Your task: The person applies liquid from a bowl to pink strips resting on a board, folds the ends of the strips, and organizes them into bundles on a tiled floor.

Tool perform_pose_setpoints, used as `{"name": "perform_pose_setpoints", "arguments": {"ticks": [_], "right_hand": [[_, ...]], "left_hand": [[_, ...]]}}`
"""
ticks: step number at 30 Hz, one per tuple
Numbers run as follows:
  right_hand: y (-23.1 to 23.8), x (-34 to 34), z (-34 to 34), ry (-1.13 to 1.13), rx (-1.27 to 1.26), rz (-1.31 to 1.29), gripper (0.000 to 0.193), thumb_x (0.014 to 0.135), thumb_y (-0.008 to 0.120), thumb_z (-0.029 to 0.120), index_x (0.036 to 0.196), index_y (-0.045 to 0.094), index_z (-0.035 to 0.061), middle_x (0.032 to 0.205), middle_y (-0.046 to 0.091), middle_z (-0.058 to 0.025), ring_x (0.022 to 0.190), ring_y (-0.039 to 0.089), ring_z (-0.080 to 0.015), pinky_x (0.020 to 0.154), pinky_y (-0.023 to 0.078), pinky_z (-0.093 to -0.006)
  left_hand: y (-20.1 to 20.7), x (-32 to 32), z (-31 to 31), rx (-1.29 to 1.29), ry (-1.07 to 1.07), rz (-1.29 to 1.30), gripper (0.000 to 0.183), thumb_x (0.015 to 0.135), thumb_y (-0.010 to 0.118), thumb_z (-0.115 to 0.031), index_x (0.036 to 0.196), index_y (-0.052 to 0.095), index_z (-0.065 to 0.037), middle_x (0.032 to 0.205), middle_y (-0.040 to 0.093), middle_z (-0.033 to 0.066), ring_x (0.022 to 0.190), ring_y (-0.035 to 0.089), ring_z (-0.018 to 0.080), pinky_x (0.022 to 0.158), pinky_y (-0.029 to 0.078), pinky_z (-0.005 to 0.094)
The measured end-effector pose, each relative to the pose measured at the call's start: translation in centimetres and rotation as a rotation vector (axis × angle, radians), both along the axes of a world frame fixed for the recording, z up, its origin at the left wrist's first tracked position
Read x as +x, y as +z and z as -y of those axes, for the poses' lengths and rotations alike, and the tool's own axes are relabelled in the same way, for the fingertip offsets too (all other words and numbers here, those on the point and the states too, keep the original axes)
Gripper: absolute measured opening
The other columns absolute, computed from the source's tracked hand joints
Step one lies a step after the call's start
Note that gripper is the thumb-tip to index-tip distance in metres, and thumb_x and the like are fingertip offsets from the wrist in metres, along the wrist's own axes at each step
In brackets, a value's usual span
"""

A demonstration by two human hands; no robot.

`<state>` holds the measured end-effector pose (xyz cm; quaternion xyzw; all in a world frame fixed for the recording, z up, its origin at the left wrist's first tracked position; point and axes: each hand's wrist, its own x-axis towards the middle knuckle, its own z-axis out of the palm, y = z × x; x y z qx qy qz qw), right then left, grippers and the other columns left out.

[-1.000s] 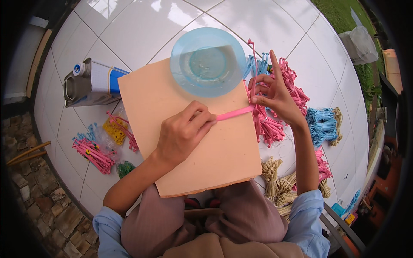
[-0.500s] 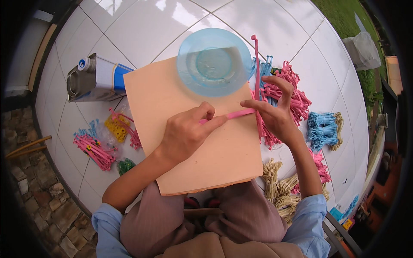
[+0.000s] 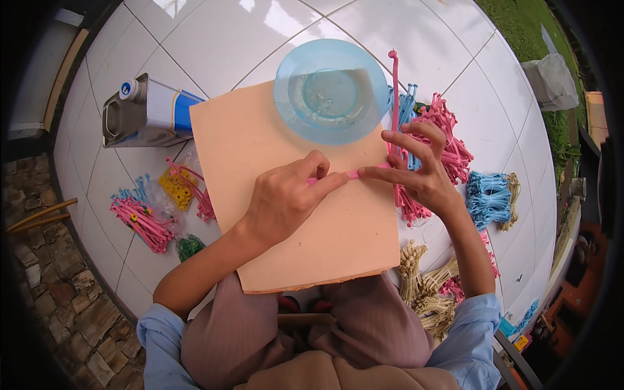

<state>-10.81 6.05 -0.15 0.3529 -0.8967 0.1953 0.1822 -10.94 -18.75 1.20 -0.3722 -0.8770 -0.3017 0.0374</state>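
The left hand's grip (image 3: 283, 198) is pinched closed on a flat, bright pink strip of flexible material (image 3: 353, 175), which runs from it toward the right hand. The right hand's grip (image 3: 426, 179) has its fingers spread, with one digit lying against the strip close to the left fingertips; whether it pinches the strip, I cannot tell. Just beyond the right fingers rises a long, thin pink stalk with a knobbed tip (image 3: 394, 84).

Beneath both grips lies a flat, tan rectangular board (image 3: 312, 250). Ahead of them sits a round, translucent blue dish (image 3: 284, 91), over the board's far edge. Right of the right grip are blue stalks tied in a bundle (image 3: 487, 198); nearer the body, bundles of beige stalks (image 3: 411, 260). Well left of the left grip stands a rectangular metal can with a blue band (image 3: 153, 114).
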Motion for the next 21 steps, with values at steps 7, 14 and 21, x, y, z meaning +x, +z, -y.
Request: {"name": "perform_pose_setpoints", "arguments": {"ticks": [7,14,21], "right_hand": [[1.2,-0.4,0.9,-0.099,-0.198,0.254,0.052,0.065,0.068,-0.004,0.110,0.061,0.0219,0.134,0.035,-0.0078,0.116,0.035,-0.0299,0.092,0.035,-0.0403],[4.3,-3.1,3.5,-0.166,-0.008,0.153,0.040,0.075,0.067,0.032,0.113,0.058,0.0200,0.135,0.031,-0.0108,0.123,0.027,-0.0322,0.100,0.024,-0.0458],[3.9,-4.9,4.4,-0.135,0.132,0.030,0.042,0.075,0.060,0.053,0.103,0.064,0.0217,0.135,0.037,-0.0055,0.123,0.029,-0.0281,0.102,0.020,-0.0491]], "left_hand": [[-0.1,0.0,0.0,0.001,-0.012,-0.016,0.025,0.072,0.058,-0.007,0.095,0.065,-0.014,0.081,0.049,0.0023,0.063,0.057,0.0151,0.053,0.048,0.0289],[-0.1,0.2,0.0,0.010,0.002,-0.045,0.020,0.072,0.058,-0.008,0.091,0.061,-0.013,0.081,0.048,0.0028,0.061,0.056,0.0153,0.052,0.046,0.0293],[-0.1,0.2,0.0,-0.030,-0.012,-0.053,0.029,0.068,0.065,-0.009,0.096,0.067,-0.014,0.082,0.051,0.0013,0.064,0.059,0.0152,0.054,0.050,0.0287]]}}
